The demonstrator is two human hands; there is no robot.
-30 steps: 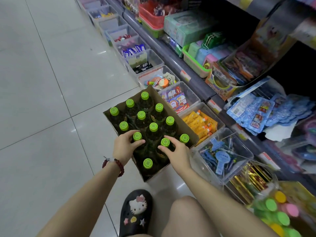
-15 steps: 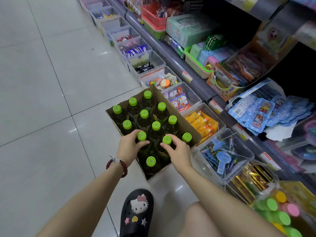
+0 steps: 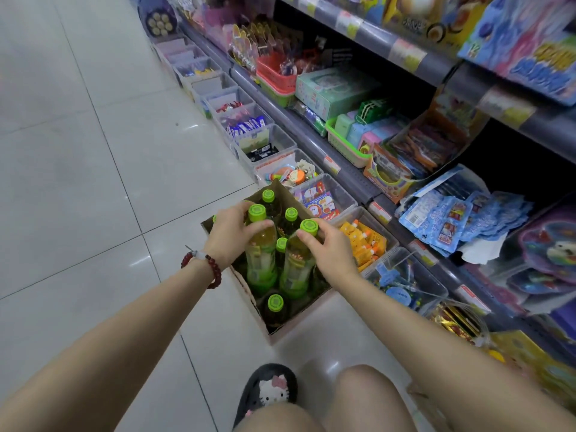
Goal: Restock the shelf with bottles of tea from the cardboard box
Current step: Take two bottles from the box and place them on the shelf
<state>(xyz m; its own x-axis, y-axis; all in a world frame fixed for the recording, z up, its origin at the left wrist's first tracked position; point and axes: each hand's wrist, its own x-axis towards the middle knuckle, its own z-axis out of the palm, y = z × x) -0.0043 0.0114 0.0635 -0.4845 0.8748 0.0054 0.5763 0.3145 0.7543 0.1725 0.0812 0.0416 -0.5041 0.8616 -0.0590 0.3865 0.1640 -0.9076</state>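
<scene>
The step in hand looks like drawing two bottles out of the open brown cardboard box (image 3: 249,294) on the pale tiled floor (image 3: 93,182) — best done by lifting each straight up until its base is above the box wall, gripping below the cap so the neck cannot slip, and keeping the pair apart so they do not knock the bottles left standing. The left hand (image 3: 230,235) has its fingers curled round the neck of one clear plastic tea bottle with a lime-green cap (image 3: 261,260), thumb and fingers just under the cap. The right hand (image 3: 327,247) pinches the neck of a second green-capped tea bottle (image 3: 296,269) likewise. Both bottles stand upright, raised well above the others, beside the grey store shelf (image 3: 352,179).
</scene>
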